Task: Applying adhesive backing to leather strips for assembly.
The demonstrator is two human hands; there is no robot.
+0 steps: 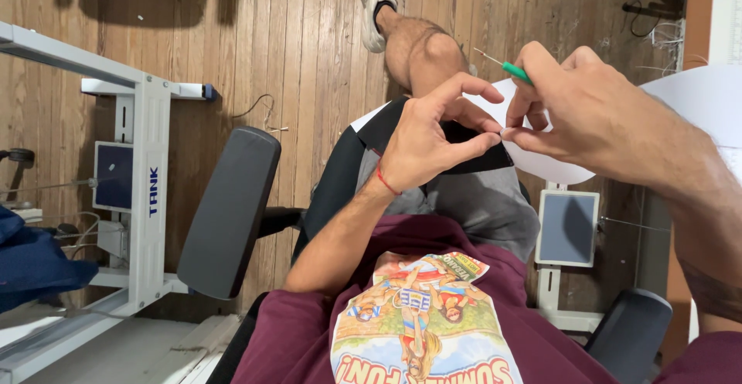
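1. At the far left stands a white metal frame (147, 198), and near it a blue cloth (35, 264) lies at the edge of the view.
2. Next comes the black padded armrest (228, 210) of the chair, above the wooden plank floor (309, 44).
3. The left hand (429, 136) is raised over the lap, with a red thread bracelet (388, 181) on the wrist. Its thumb and forefinger are curved toward each other, and their tips meet the tips of the other hand.
4. The right hand (595, 117) pinches a thin crochet hook with green handle (510, 68) between the thumb and fingers. The metal tip points up and to the left, above the bare knee (421, 51).
5. What is pinched between the fingertips of both hands is too small to tell.
6. Behind the hands a white round piece (541, 163) is partly hidden.
7. At the right a second armrest (630, 334) shows.
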